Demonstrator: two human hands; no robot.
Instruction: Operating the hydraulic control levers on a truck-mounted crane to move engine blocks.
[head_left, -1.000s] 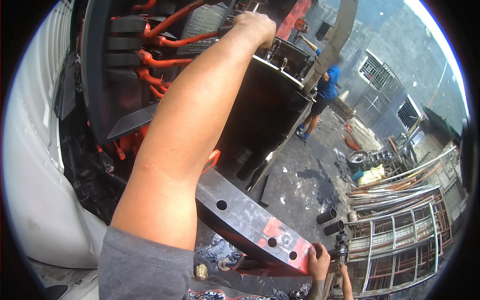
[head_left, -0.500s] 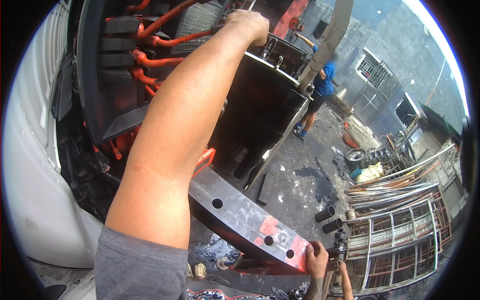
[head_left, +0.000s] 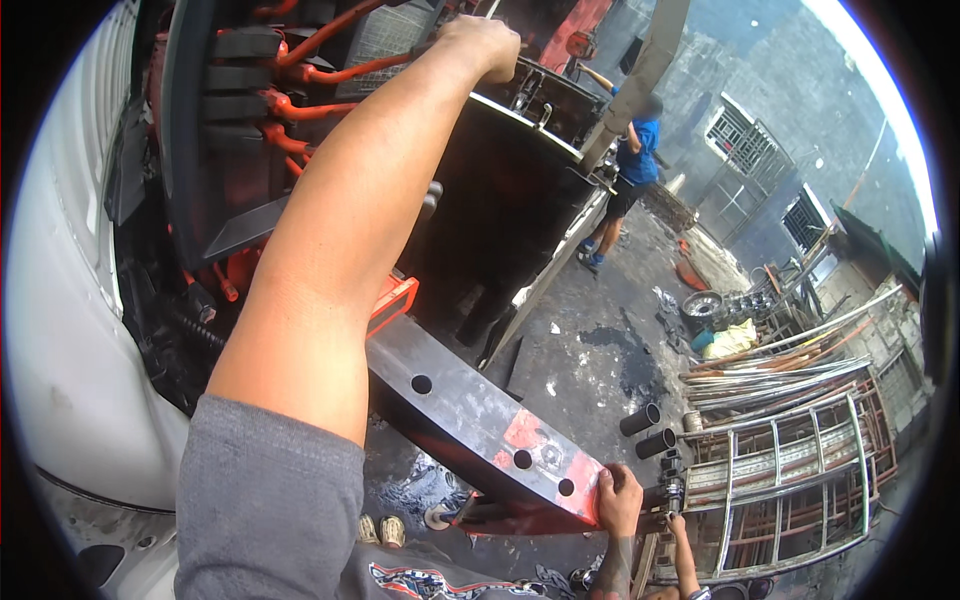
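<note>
My left arm reaches up and away from me, and my left hand [head_left: 488, 45] is closed over the top edge of a dark metal truck body [head_left: 510, 190]. Orange hoses [head_left: 320, 40] and black engine parts lie to its left. Low at the right, my right hand [head_left: 620, 495] grips the end of a grey and red steel beam [head_left: 470, 420] with round holes in it. The beam runs from under my left arm down to the right.
A white cab panel [head_left: 70, 330] fills the left side. A person in a blue shirt [head_left: 632, 150] stands on the dark ground beyond. Metal frames and rods [head_left: 790, 440], two black tubes [head_left: 645, 430] and a wheel [head_left: 703, 305] lie at the right. Another forearm with a dark tool [head_left: 672, 492] is beside my right hand.
My left arm and hand have shifted slightly, still holding the same edge. My right hand stays on the beam end.
</note>
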